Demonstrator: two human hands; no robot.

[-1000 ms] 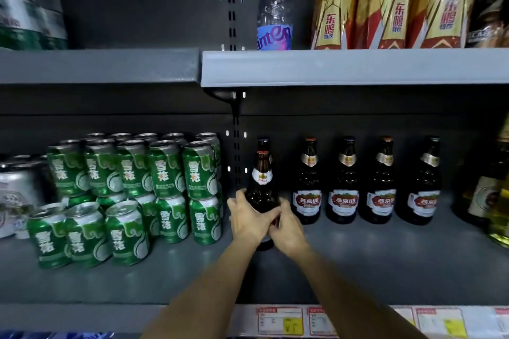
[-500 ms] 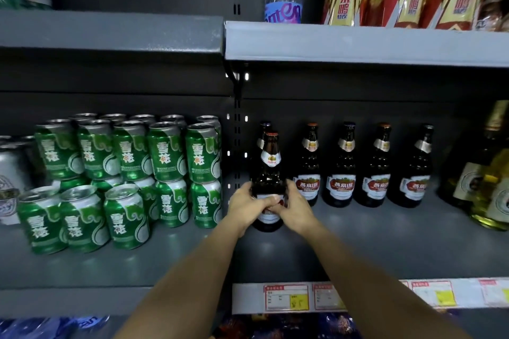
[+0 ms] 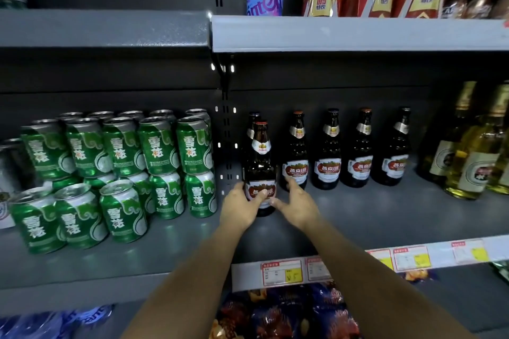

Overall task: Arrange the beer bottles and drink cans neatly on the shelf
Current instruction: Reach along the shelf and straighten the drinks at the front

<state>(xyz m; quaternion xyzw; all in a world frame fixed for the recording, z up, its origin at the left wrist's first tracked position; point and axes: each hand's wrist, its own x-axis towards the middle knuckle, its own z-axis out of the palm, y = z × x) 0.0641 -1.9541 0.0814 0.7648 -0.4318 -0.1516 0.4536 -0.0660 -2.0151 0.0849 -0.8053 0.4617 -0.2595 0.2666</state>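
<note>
We find one dark brown glass beer bottle with a red-and-white label (image 3: 259, 170) standing upright on the grey metal shelf (image 3: 371, 215), forward of the row of four matching dark bottles (image 3: 329, 150) and directly in front of a fifth, half hidden behind it. Its long axis is vertical.

The left hand (image 3: 242, 208) wraps the bottle's lower body from the left, thumb across the label. The right hand (image 3: 296, 205) is splayed loose just to the right; its fingertips look at or near the glass, but we cannot confirm contact, and it grips nothing.

The row line lies behind the bottle. In our judgement, the left hand is better placed to slide it back. Stacked green drink cans (image 3: 162, 146) stand close on the left.
</note>
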